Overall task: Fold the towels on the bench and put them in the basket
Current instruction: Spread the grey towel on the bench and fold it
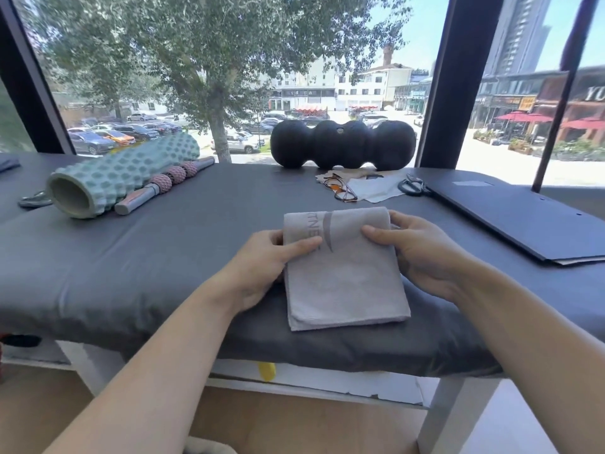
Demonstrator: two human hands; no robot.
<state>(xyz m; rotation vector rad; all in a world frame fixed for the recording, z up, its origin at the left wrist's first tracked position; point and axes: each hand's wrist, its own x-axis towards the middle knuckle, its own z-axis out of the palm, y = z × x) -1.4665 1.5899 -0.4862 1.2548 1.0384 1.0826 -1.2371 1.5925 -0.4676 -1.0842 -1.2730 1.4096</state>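
A grey towel (343, 276), folded to a flat rectangle, lies on the dark padded bench (147, 257).

The towel (343, 273) is pale grey with a darker grey logo; the table (163, 257) is charcoal. A mint-green foam roller (121, 181) has a raised dotted pattern (darker teal bumps), and the peanut-shaped roller (342, 144) is black.

So the folded towel (343, 273) sits on the table (163, 257) near its front edge, with the left hand's fingers (294, 249) on its left side and the right hand's fingers (379, 234) on its right. Far left of the fingers: foam roller (121, 178), massage stick (163, 185) just beside it. Behind the fingers: glasses (342, 190), scissors (413, 185), then the peanut roller (342, 144) by the window. Folder (523, 217) lies off right.
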